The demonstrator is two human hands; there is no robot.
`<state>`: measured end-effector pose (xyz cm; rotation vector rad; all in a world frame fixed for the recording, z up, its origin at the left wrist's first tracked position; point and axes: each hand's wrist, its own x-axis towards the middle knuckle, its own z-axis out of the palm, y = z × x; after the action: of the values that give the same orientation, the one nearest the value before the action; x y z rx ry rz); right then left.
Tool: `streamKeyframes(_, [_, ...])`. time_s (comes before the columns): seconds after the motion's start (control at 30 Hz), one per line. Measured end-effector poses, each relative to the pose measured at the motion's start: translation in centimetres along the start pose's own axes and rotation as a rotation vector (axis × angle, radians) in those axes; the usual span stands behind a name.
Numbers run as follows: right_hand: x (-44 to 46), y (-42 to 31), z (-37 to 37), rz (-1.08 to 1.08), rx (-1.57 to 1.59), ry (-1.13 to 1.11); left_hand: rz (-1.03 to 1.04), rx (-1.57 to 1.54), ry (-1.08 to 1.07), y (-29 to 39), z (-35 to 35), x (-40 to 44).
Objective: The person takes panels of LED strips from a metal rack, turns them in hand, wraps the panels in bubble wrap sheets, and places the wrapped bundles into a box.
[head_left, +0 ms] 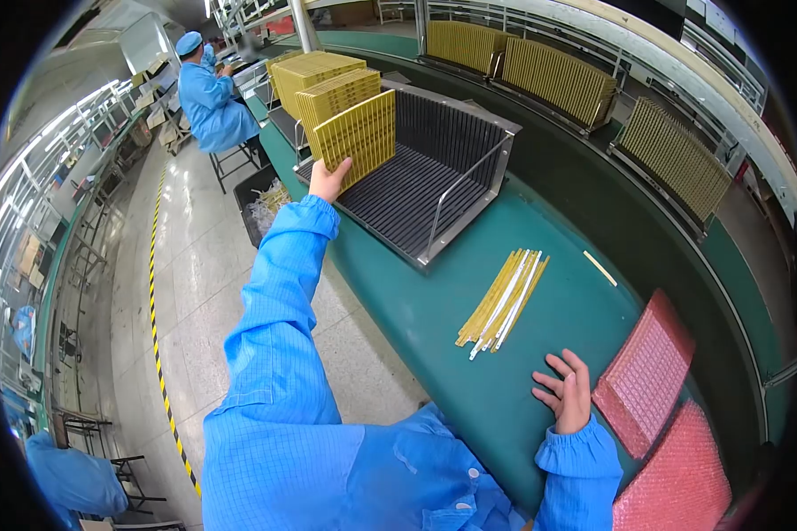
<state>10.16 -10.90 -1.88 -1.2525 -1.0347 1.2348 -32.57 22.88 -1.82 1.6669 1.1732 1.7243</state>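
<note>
My left hand [328,180] reaches far forward and grips the lower edge of a yellow circuit board panel [359,137]. The panel stands upright at the left part of a black slotted rack [421,173]; whether it sits in a slot I cannot tell. Behind it, more yellow panels [328,81] are stacked upright close together. My right hand [568,394] hovers over or rests on the green table with its fingers apart and nothing in them. Close to it lies a pink bubble-wrap pack [648,376]. Several thin yellow and white strips [505,303] lie in a bunch farther forward.
A second pink bubble-wrap pack [677,478] lies at the near right. One loose strip [600,268] is near the conveyor [553,177], where racks of panels [558,80] stand. A bin of scraps [266,203] sits left of the green table [390,292]. A co-worker [211,97] sits beyond.
</note>
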Motion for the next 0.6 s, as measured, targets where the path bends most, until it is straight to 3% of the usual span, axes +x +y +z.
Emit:
streamKeyframes(0.43, [-0.2, 0.3, 0.0, -0.002, -0.002, 0.015, -0.073, -0.045, -0.008, 0.4, 0.1, 0.2])
streamKeyframes(0.6, [-0.2, 0.3, 0.0, -0.003, 0.001, 0.006, -0.053, 0.112, -0.204, 2.4, -0.5, -0.5])
